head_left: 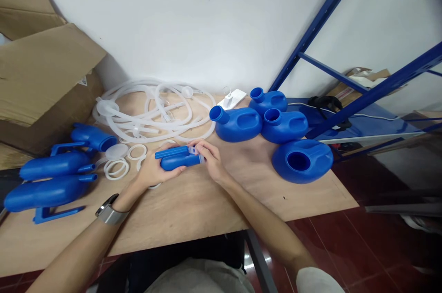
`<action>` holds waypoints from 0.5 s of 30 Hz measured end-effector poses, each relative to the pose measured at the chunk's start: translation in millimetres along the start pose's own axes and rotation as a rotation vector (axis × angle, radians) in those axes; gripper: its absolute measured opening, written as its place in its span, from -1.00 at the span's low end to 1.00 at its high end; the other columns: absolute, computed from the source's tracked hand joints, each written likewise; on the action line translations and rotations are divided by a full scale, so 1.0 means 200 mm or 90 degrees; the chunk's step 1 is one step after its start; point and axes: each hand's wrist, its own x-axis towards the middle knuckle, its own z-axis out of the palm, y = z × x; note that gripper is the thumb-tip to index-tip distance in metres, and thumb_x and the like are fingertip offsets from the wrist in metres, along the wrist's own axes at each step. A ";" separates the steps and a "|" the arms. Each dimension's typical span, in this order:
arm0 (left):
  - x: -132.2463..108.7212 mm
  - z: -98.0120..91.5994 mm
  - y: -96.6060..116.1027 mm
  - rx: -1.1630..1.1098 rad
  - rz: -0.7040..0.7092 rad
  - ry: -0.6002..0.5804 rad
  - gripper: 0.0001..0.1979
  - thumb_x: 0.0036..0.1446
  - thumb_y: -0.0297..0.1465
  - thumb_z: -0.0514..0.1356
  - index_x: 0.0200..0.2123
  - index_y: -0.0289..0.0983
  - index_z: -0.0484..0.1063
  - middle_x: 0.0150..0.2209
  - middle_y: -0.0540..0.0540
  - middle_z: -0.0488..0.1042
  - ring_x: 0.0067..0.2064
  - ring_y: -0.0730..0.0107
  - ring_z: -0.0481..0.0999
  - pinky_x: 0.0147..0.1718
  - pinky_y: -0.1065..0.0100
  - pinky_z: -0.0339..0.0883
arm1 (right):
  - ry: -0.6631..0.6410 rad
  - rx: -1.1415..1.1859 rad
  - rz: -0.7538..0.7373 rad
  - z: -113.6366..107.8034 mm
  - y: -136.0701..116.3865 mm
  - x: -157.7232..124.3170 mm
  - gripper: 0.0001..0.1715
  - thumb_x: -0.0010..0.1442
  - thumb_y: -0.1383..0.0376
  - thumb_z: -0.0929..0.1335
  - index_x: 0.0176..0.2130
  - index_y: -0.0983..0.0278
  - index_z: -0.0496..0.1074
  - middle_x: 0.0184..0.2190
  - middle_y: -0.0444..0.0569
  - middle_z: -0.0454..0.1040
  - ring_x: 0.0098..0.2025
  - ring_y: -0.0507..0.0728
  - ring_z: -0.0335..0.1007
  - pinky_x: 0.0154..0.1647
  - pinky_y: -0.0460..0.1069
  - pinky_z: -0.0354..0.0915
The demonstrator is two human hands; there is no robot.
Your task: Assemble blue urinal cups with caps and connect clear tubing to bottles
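My left hand (pixel 154 169) is wrapped round a blue plastic bottle with a handle (pixel 177 158), held sideways just above the wooden table (pixel 193 205). My right hand (pixel 210 160) pinches the bottle's open end, where a small pale ring or cap shows between the fingertips. A watch sits on my left wrist (pixel 109 212). Both hands hover near the middle of the table.
Three similar blue bottles (pixel 51 178) lie at the left with white rings (pixel 117 167) beside them. Coiled translucent tubing (pixel 155 111) lies at the back. Several wider blue jugs (pixel 283 131) stand at the right. A cardboard box (pixel 44 85) is far left; a blue metal rack (pixel 345 81) at the right.
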 end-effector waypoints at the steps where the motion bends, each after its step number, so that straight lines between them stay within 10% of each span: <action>1: 0.00 0.00 0.00 0.001 -0.001 0.001 -0.43 0.05 -0.02 0.40 0.05 -0.18 0.52 -0.07 -0.11 0.70 -0.12 0.07 0.72 -0.03 0.12 0.60 | -0.005 0.001 -0.004 0.00 -0.01 0.00 -0.48 0.39 -0.10 0.34 -0.43 0.19 0.38 -0.11 0.01 0.60 0.04 0.22 0.51 0.22 0.14 0.33; 15: 0.00 0.00 0.01 -0.020 -0.013 0.002 -0.43 0.03 -0.01 0.41 0.03 -0.19 0.54 -0.09 -0.14 0.70 -0.15 0.06 0.72 -0.09 0.14 0.61 | 0.034 0.028 0.009 0.01 0.04 -0.01 -0.66 0.37 -0.06 0.36 -0.17 0.14 0.34 -0.10 -0.03 0.63 0.03 0.19 0.59 0.19 0.17 0.45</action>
